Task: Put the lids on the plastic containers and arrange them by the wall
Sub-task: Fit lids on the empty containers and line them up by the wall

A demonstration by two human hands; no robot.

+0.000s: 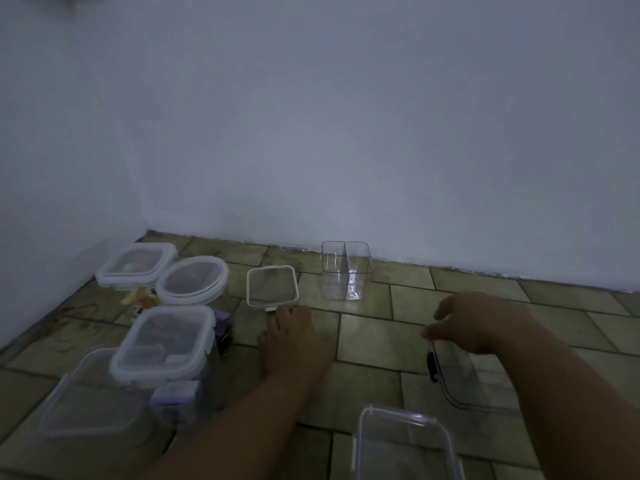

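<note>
A square white-rimmed lid (pixel 272 286) lies flat on the tiled floor. My left hand (pixel 298 337) rests just in front of it, fingers spread, fingertips at the lid's near tab. A clear divided container (pixel 346 270) stands without a lid close to the wall. My right hand (pixel 485 320) hovers with curled, parted fingers over the far edge of a clear lid with a black clip (pixel 457 379); the thumb tip is at its corner. An open clear rectangular container (pixel 405 445) sits at the bottom of the view.
Several lidded containers crowd the left corner: a square one (pixel 136 263), a round one (pixel 192 280), a taller one (pixel 164 341) and a large clear one (pixel 93 393). Small packets (pixel 142 299) lie between them. The wall (pixel 346 133) runs along the back.
</note>
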